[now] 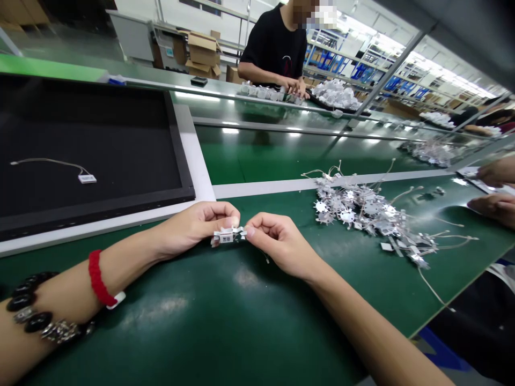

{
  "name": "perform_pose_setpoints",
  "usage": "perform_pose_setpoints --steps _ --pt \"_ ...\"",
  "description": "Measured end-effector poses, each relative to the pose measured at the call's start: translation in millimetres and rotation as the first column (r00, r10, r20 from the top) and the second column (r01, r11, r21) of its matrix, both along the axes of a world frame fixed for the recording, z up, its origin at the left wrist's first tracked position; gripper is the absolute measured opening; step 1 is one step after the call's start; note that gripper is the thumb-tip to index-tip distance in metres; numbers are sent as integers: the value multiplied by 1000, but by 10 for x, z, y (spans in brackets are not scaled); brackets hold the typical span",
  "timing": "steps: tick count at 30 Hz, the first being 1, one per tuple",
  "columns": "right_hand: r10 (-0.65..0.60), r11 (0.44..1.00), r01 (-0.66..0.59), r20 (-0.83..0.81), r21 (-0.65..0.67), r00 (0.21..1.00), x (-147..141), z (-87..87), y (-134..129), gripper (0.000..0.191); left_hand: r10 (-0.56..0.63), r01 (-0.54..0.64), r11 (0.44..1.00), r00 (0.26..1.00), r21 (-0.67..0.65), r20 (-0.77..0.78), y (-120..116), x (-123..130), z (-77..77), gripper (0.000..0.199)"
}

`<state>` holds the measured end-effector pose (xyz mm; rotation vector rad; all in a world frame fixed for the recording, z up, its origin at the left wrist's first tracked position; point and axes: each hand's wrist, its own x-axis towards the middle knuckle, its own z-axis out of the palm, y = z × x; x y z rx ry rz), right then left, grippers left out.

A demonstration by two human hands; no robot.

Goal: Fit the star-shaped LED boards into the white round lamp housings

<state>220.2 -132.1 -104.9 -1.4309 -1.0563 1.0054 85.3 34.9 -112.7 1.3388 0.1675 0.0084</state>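
Note:
Over the green table (193, 300), my left hand (201, 222) pinches a small silvery metal part with a white label (226, 237). The fingers of my right hand (277, 238) are closed on the right end of the same part, and a thin wire end hangs below them. Both hands nearly touch. A pile of similar silvery parts with thin wires (358, 206) lies to the right of my right hand. Left of my hands, one white-labelled piece with a wire (87, 178) rests on a black tray (120, 128).
A light metal strip (265, 186) crosses the table behind my hands. Across the line, a person in a black shirt (276, 45) handles parts beside a heaped tray of white pieces (336, 95). Another person's hands (494, 206) are at the right edge.

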Motion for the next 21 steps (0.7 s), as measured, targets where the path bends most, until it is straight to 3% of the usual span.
perform_pose_setpoints --steps 10,21 --pt "-19 999 19 4 34 1000 5 5 -4 28 71 -69 996 997 -52 38 -17 9 24 55" --pt "-180 975 188 -74 117 981 34 -19 22 33 32 -31 999 998 36 -46 28 8 10 51"
